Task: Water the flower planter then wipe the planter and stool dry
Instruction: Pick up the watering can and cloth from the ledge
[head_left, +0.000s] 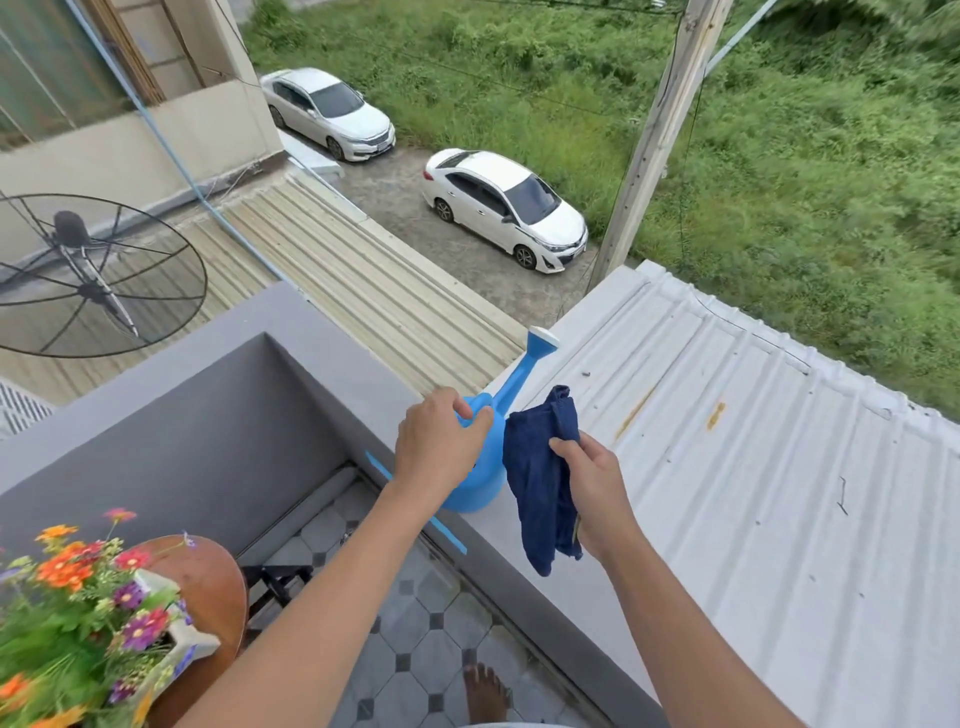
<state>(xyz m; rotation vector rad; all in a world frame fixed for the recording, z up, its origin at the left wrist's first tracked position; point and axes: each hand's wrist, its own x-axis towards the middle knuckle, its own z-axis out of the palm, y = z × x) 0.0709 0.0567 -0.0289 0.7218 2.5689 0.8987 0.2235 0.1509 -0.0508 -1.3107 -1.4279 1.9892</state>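
A blue watering can (491, 457) stands on top of the grey balcony wall (545, 566), its spout pointing up and away over the roofs. My left hand (436, 441) grips the can's handle from above. My right hand (592, 488) holds a dark blue cloth (540, 478) that hangs down just right of the can. At the lower left, a planter (176, 639) full of orange, pink and purple flowers sits on a round brown wooden stool (213, 587).
Below me is a tiled balcony floor (415, 623) with my bare foot (485, 693) on it. Past the wall lies a white corrugated roof (753, 467). A black mesh dish (98, 275) stands at the left. Two white cars are parked far below.
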